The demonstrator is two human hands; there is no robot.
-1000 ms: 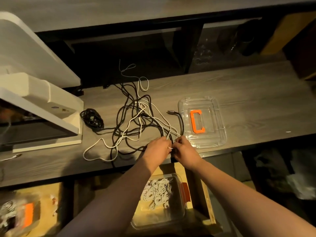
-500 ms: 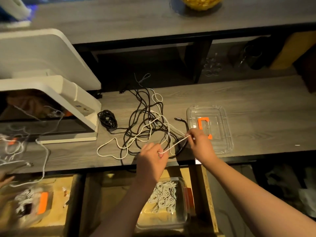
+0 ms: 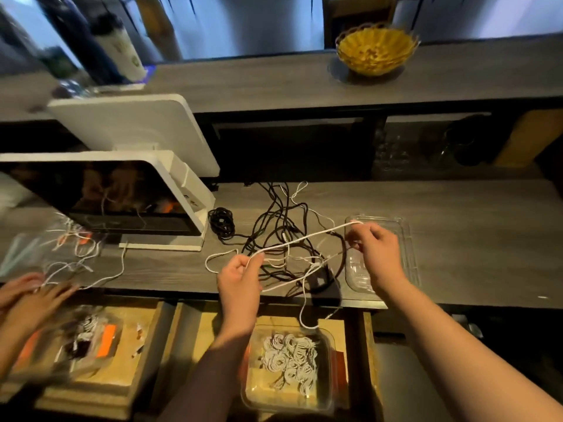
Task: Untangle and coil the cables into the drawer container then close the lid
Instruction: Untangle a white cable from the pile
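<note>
While the white cable [image 3: 304, 237] hangs taut between them, the left hand [image 3: 240, 277] pinches it near the bench [image 3: 472, 239] front and the right hand [image 3: 376, 254] pinches its other stretch above the clear lid [image 3: 406, 239]. Thin and limp, it looks light and should coil without resistance, though it will snag wherever it threads through the black cables [image 3: 274, 226] heaped on the bench. Best hold seems close to a free end, feeding short lengths. Its tail drops past the bench edge toward the container [image 3: 327, 400] in the open drawer, which already holds white coils [image 3: 289, 360]. Dim light hides exactly where white crosses black. At far left, another person's hands [image 3: 27, 295] are blurred; their grip cannot be told.
</note>
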